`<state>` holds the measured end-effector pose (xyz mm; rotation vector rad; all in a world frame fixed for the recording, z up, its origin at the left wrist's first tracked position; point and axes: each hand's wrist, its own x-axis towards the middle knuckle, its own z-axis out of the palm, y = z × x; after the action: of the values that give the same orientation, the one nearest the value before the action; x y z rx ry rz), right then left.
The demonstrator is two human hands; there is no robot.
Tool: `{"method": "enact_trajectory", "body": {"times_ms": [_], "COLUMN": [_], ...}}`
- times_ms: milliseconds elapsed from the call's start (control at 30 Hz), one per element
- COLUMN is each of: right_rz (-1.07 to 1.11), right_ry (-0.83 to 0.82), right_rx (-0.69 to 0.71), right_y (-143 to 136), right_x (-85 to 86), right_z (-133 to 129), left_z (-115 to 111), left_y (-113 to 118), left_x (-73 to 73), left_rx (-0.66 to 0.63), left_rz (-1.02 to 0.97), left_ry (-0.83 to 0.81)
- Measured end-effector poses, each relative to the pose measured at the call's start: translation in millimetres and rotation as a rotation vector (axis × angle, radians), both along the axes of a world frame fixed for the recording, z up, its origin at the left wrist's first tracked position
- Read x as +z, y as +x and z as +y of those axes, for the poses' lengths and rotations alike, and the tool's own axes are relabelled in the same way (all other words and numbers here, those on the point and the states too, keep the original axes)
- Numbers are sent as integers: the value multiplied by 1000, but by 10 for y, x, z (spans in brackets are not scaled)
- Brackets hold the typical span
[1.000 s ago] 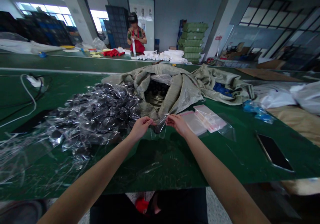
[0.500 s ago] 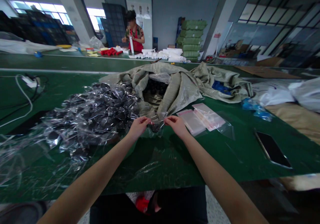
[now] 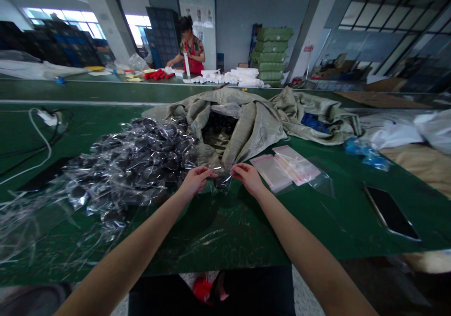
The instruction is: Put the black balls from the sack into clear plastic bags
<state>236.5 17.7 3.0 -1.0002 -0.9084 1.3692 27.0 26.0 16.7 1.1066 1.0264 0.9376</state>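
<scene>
Between my two hands is a clear plastic bag (image 3: 222, 181) with a dark item inside, its kind hard to make out. My left hand (image 3: 198, 180) pinches the bag's left side, fingers closed. At its right edge my right hand (image 3: 246, 174) pinches the film between thumb and fingertips. Just left of my left hand lies a big heap of dark round items in clear bags (image 3: 141, 158). Behind the bag, an open woven sack (image 3: 246, 128) shows black round items (image 3: 220, 122) in its mouth. Flat clear bags (image 3: 287, 165) lie right of my right hand.
A smartphone (image 3: 391, 211) lies at the right on the green table (image 3: 239, 245). Blue-capped plastic pieces (image 3: 366, 154) and a second sack (image 3: 317, 119) are behind it. A white cable (image 3: 44, 140) runs at the left. Across the far table stands a co-worker (image 3: 192, 50).
My hands stay at the bag with only slight finger movement. The view has shifted a little. The co-worker has lowered one arm toward the far table.
</scene>
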Motion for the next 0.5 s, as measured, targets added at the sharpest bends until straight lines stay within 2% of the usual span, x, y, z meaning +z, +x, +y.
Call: {"method": "enact_trajectory", "body": {"times_ms": [200, 333, 500], "right_rz": [55, 96, 165], "right_ry": [28, 44, 69], "right_rx": [10, -10, -54], "right_y": [-14, -13, -20], "right_x": [-54, -68, -77], "right_z": [27, 23, 22], "left_z": [35, 52, 45], "left_y": [16, 19, 51], "left_x": [36, 35, -41], "left_rx": [80, 57, 47], "left_rz": [113, 127, 74], "left_ry": [52, 94, 120]}}
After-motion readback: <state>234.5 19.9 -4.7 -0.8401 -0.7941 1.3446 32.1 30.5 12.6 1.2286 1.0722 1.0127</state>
